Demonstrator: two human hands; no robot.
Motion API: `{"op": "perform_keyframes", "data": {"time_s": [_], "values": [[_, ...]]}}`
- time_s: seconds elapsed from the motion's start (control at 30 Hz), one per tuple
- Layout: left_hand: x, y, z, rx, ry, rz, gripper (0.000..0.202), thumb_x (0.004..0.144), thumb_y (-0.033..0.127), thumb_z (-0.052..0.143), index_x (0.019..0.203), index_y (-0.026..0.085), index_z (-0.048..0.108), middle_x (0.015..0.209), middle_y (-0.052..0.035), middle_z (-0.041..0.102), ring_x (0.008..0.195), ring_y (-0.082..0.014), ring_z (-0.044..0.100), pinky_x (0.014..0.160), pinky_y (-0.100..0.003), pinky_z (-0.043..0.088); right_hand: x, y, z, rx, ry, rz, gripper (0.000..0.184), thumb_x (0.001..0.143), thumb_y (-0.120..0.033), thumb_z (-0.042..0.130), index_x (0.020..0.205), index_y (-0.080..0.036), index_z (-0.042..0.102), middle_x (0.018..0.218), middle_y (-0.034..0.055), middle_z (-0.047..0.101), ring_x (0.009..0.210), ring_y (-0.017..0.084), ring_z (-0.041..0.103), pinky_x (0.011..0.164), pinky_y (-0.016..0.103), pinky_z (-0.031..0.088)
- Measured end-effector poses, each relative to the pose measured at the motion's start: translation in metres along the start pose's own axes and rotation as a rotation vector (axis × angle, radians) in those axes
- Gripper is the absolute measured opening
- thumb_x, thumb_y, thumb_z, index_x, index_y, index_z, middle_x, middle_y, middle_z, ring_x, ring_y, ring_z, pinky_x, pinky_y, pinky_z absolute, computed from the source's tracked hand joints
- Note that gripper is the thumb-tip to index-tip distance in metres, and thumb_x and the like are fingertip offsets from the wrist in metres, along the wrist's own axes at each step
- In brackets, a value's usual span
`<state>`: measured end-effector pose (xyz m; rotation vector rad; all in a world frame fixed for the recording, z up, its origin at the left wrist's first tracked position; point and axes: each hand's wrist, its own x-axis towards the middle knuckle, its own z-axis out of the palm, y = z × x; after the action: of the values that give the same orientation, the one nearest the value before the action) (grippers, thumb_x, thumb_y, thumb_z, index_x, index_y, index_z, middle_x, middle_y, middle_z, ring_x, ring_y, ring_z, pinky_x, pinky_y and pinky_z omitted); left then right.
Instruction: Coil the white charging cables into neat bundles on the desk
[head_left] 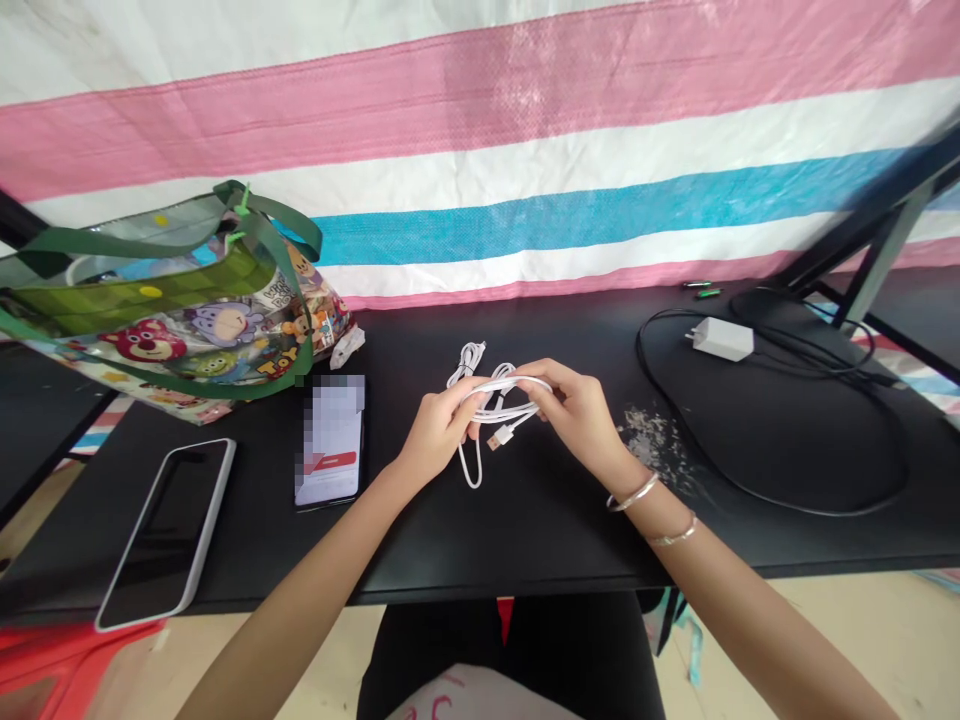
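Observation:
Between both hands is a white USB cable (501, 412), gathered into loose oval loops above the table. My left hand (441, 425) is closed around the left end of the loops. At the right end, my right hand (574, 405) pinches them between thumb and fingers. The cable's USB plug (501, 438) hangs below the loops, and a short bend of cable dangles near my left fingers. Just behind the hands, a second white cable bundle (469, 362) lies on the table; where it runs behind the held loops is partly hidden.
A lit phone (330, 440) and a dark-screened phone (169, 535) lie on the left of the black table (480, 560). A cartoon-printed bag (210, 330) stands behind them. To the right are a white charger (721, 340), a looped black cable (810, 512) and scattered pale crumbs (652, 440).

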<state>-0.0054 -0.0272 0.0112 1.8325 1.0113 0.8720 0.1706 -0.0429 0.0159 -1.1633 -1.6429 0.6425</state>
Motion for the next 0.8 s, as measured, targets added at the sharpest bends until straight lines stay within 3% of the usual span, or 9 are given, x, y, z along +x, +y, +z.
{"op": "perform_keyframes", "data": {"time_s": [0.2, 0.47, 0.67, 0.8], "values": [[0.0007, -0.0009, -0.0024, 0.031, 0.056, 0.032, 0.028, 0.088, 0.028, 0.042, 0.095, 0.016, 0.066, 0.044, 0.0081, 0.045, 0.039, -0.0067, 0.043, 0.047, -0.017, 0.037, -0.0007, -0.0023, 0.0028, 0.074, -0.023, 0.020, 0.019, 0.085, -0.032, 0.054, 0.081, -0.017, 0.066, 0.062, -0.0016, 0.060, 0.043, 0.007, 0.044, 0.044, 0.020, 0.037], [0.0004, -0.0019, -0.0039, 0.055, -0.009, -0.001, 0.022, 0.090, 0.026, 0.039, 0.084, 0.018, 0.058, 0.051, 0.0062, 0.053, 0.045, -0.0078, 0.051, 0.049, -0.016, 0.039, -0.0021, -0.0016, 0.0049, 0.115, -0.052, 0.024, 0.019, 0.086, -0.035, 0.054, 0.083, -0.018, 0.062, 0.057, -0.0045, 0.053, 0.043, 0.006, 0.041, 0.045, 0.020, 0.035], [-0.0011, 0.0019, -0.0050, 0.255, 0.073, 0.024, 0.022, 0.089, 0.021, 0.040, 0.086, 0.019, 0.061, 0.047, 0.0079, 0.044, 0.043, -0.0082, 0.044, 0.049, -0.018, 0.033, -0.0024, -0.0026, 0.0062, 0.151, -0.039, 0.032, 0.027, 0.084, -0.045, 0.058, 0.083, -0.018, 0.062, 0.059, -0.0037, 0.055, 0.045, 0.007, 0.044, 0.047, 0.022, 0.037], [-0.0014, 0.0011, -0.0049, 0.171, 0.106, 0.022, 0.021, 0.089, 0.022, 0.040, 0.082, 0.019, 0.059, 0.050, 0.0069, 0.046, 0.042, -0.0077, 0.044, 0.048, -0.018, 0.035, -0.0021, -0.0033, 0.0054, 0.298, -0.071, 0.055, 0.040, 0.081, -0.058, 0.056, 0.087, -0.019, 0.061, 0.060, -0.0030, 0.057, 0.048, 0.010, 0.050, 0.050, 0.025, 0.042]]}}
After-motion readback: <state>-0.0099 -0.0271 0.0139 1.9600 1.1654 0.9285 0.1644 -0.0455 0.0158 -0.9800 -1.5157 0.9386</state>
